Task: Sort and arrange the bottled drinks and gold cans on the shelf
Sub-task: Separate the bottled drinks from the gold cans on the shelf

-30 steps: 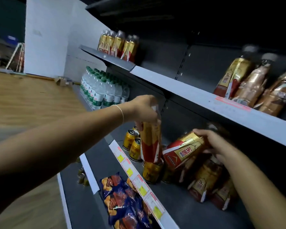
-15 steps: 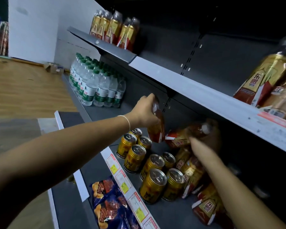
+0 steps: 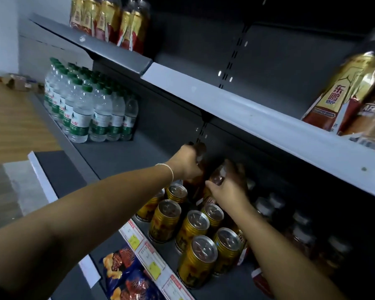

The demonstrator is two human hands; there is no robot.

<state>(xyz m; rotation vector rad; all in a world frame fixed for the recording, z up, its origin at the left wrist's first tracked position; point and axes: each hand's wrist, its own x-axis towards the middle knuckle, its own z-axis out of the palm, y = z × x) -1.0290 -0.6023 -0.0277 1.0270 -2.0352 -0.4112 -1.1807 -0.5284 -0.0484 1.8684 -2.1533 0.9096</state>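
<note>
Behind the cans (image 3: 194,227) on the shelf (image 3: 128,152), one bottle (image 3: 200,150) is gripped at its top by the left hand (image 3: 185,164), a second bottle (image 3: 218,177) by the right hand (image 3: 228,189). If either is set down tilted, the nearest cans could be knocked over.

dim | deep shadow under shelf (image 3: 236,109) | edges warped | slight motion blur

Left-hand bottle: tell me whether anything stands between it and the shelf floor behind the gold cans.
Nothing visible blocks it. The left hand grips the bottle by its top, right behind the rear gold cans; the right hand holds a second bottle close beside it. Its base is hidden behind the cans.
</note>
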